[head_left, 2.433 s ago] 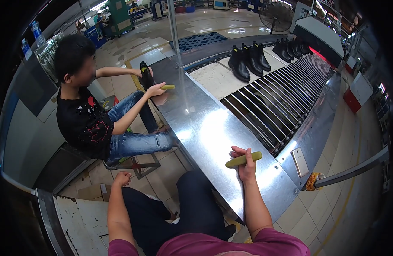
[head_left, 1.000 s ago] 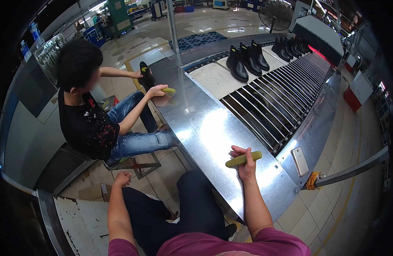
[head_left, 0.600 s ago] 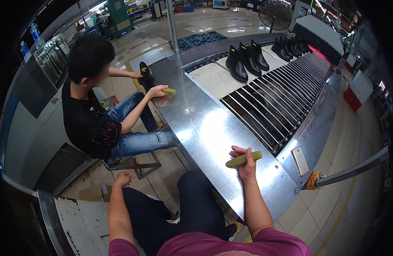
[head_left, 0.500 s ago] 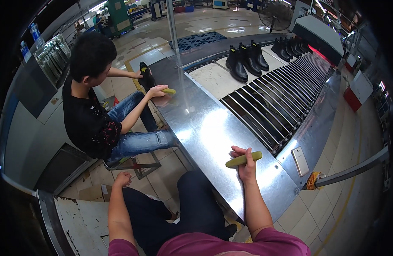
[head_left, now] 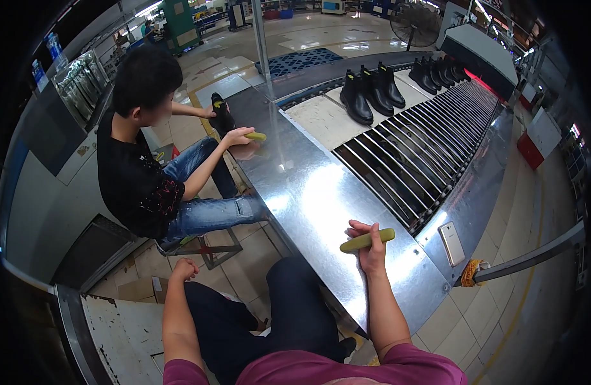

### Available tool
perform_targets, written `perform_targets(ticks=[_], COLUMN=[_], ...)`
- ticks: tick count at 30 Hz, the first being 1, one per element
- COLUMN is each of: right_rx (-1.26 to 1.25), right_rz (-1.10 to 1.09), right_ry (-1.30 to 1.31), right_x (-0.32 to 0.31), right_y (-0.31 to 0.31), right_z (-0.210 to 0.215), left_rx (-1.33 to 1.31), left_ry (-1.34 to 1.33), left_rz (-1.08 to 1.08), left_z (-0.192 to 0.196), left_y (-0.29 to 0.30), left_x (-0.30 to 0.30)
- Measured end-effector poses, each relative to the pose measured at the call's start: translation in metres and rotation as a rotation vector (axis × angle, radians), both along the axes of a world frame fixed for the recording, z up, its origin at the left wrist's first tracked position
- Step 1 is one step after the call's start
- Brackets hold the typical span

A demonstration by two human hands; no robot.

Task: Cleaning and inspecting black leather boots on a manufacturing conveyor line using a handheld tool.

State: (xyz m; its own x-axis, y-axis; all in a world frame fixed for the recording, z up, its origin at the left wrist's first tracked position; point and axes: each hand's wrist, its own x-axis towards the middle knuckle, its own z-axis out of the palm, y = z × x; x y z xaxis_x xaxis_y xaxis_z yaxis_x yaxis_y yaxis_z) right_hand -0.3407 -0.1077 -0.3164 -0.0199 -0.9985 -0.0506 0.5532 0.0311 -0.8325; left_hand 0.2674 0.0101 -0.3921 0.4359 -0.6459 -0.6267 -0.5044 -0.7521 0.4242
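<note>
My right hand (head_left: 372, 255) rests on the shiny metal table (head_left: 308, 192) with its fingers closed round an olive-green bar (head_left: 356, 243). The bar is long, has rounded ends and lies crosswise in the grip; its exact kind does not show. Beside my left thigh, my left hand (head_left: 186, 269) hangs with fingers loosely curled in and nothing visible in them. At the table's left side a co-worker holds a black boot (head_left: 221, 114) in one hand. A similar green bar (head_left: 256, 136) sticks out of the co-worker's other hand.
Past the table runs a roller conveyor (head_left: 398, 160), with several black ankle boots (head_left: 366, 96) on pale boards along its far side. A phone (head_left: 451, 243) lies on the right metal edge, near a curved metal rail (head_left: 533, 252). A fan (head_left: 413, 27) stands behind.
The co-worker's head has lifted and turned slightly to the right. My hands, the green bar and the boots stay where they were.
</note>
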Motion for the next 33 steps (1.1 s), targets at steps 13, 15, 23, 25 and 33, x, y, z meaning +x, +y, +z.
perform_targets(ticks=[13, 15, 23, 25, 33], right_rx=[-0.010, 0.010, 0.004, 0.003, -0.002], right_rz=[0.008, 0.004, 0.005, 0.011, 0.006], right_ry=[-0.005, -0.014, -0.011, -0.014, -0.011], right_x=[0.000, 0.000, -0.002, -0.001, -0.005], right_y=[-0.002, -0.003, -0.004, -0.005, -0.005], right_z=[0.000, 0.002, 0.000, -0.001, -0.001], left_rx=[-0.075, -0.098, -0.070, 0.011, -0.007], left_ry=[0.142, 0.140, 0.030, 0.013, 0.012], left_rz=[0.088, 0.083, 0.051, 0.034, 0.037], left_z=[-0.003, -0.001, 0.001, 0.000, 0.002], left_y=[0.001, 0.000, 0.000, 0.003, -0.001], left_x=[0.004, 0.002, -0.003, 0.002, -0.006])
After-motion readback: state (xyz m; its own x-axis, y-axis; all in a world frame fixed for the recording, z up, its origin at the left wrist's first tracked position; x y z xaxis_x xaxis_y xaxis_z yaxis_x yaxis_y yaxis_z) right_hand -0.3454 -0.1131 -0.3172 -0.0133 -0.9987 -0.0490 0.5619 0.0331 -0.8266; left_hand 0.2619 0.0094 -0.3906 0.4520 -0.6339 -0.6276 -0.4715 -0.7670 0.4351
